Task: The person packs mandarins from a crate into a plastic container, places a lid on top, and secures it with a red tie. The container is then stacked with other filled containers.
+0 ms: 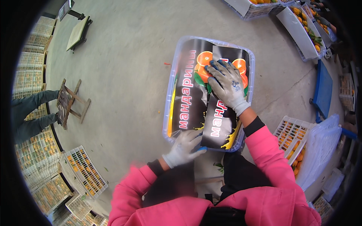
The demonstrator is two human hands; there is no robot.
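In front of me stands a clear plastic crate (pixel 252 65), its top laid with black printed sheets. The left sheet (pixel 181 96) bears large lettering and a picture of citrus fruit. A second, similar sheet (pixel 210 127) overlaps it on the right. My right hand (pixel 226 83), in a grey-white glove with blue fingertips, presses flat on this second sheet with its fingers spread. My left hand (pixel 183 148), gloved too, is at the crate's near edge by the sheet's lower left corner. Its fingertips pass out of sight beneath that sheet, so its grip is unclear.
To my right are a slatted crate of orange fruit (pixel 292 132), stacked clear lids (pixel 322 149) and a blue platform cart (pixel 322 87). A wooden folding stool (pixel 73 103) and a person's legs (pixel 34 113) are at left, before stacked crates (pixel 34 161). A platform scale (pixel 77 32) stands far left.
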